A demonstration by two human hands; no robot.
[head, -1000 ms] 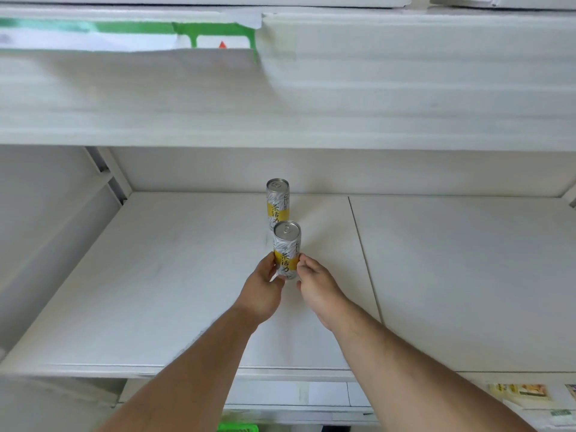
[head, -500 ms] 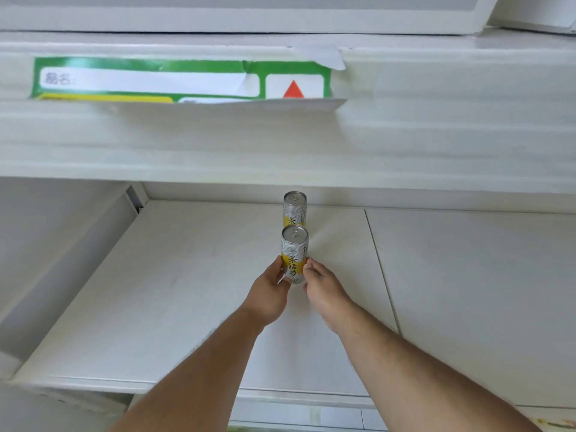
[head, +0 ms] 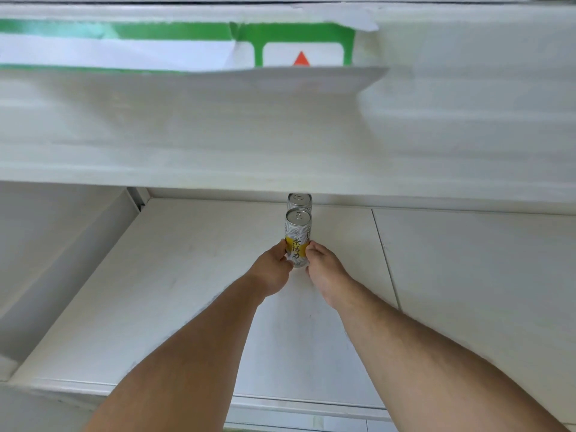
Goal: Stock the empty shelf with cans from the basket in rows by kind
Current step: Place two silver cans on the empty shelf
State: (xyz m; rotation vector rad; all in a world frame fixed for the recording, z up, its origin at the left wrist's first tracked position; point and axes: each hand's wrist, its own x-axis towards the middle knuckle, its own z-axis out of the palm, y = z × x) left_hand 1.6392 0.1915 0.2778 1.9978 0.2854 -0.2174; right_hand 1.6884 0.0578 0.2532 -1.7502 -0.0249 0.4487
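Two silver cans with yellow labels stand upright in a line on the white shelf (head: 162,307). The front can (head: 298,235) is held from both sides: my left hand (head: 272,269) grips its left flank and my right hand (head: 324,269) grips its right flank, fingertips curled on the label. The back can (head: 300,201) stands right behind it near the shelf's rear wall, mostly hidden by the front one. The basket is out of view.
The upper shelf's thick white front edge (head: 280,135) overhangs close above the cans, with a green and white paper label (head: 218,48) taped to it. A seam (head: 385,260) splits the shelf board to the right of the cans. A side bracket (head: 137,198) stands at the left rear.
The camera has tilted upward and moved closer, so the upper shelf fills more of the view. Both hands have pushed the front can back until it nearly touches the rear can.
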